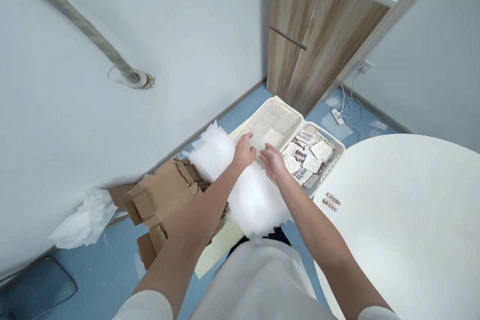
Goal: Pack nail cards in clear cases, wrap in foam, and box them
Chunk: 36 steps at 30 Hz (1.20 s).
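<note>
My left hand (244, 152) is at the near edge of a white basket (301, 119) that holds clear plastic pieces (275, 115). Its fingers are bent, with a gap before the thumb, and I make out nothing solid between them. To its right, my right hand (273, 161) has its fingers apart and curled, palm turned toward the left hand. It is beside a second white basket (340, 149), where printed cards (311, 162) and sets of false nails (301, 174) lie in a loose pile. White plastic bags (257, 200) are heaped just below both hands.
Flattened brown cardboard boxes (170, 195) lie on the left, with a crumpled white bag (88, 217) beyond. A round white table (401, 220) bears two rows of false nails (331, 201). A wood-grain cabinet (307, 35) and a power strip (337, 116) are behind.
</note>
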Each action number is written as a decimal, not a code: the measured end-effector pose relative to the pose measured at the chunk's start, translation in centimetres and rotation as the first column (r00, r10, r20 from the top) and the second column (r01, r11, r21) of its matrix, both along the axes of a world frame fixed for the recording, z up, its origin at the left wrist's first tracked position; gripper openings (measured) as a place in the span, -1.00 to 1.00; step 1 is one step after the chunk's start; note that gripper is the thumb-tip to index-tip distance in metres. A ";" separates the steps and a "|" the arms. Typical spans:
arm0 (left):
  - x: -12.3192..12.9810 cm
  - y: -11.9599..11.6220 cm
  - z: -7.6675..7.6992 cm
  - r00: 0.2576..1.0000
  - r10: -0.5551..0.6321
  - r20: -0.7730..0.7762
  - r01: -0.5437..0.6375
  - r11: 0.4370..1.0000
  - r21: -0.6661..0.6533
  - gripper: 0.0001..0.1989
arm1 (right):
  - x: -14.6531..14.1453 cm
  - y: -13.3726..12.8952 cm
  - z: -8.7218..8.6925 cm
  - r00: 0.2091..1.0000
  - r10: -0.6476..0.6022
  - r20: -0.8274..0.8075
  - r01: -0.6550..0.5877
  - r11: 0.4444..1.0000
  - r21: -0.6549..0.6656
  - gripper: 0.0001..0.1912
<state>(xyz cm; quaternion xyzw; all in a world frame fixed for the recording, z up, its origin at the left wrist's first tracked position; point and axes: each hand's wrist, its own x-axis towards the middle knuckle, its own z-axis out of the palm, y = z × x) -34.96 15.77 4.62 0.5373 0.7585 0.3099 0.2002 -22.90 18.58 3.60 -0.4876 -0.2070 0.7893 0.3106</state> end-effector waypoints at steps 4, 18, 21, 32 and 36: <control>1.2 -3.9 2.3 0.999 -0.048 0.020 0.045 0.991 0.130 -0.56 | 2.2 -3.8 2.6 0.996 -0.030 0.083 0.015 0.984 0.175 -0.57; 9.5 -14.0 5.0 0.769 -0.296 0.567 0.264 0.954 0.139 -0.74 | 16.0 -18.4 7.9 0.901 -0.181 0.393 -0.020 0.890 0.455 -0.53; 12.6 -14.7 5.5 0.645 -0.223 0.731 0.312 0.950 0.015 -0.70 | 19.1 -20.8 8.1 0.922 -0.241 0.303 0.089 0.894 0.440 -0.58; 26.4 -16.4 5.5 0.463 -0.223 0.858 0.544 0.836 -0.077 -0.71 | 29.5 -27.5 7.1 0.864 -0.468 0.188 0.408 0.868 0.284 -0.57; 31.4 -17.4 5.1 0.487 -0.254 0.836 0.604 0.789 -0.112 -0.73 | 34.3 -28.1 6.8 0.770 -0.595 0.231 0.514 0.793 0.326 -0.59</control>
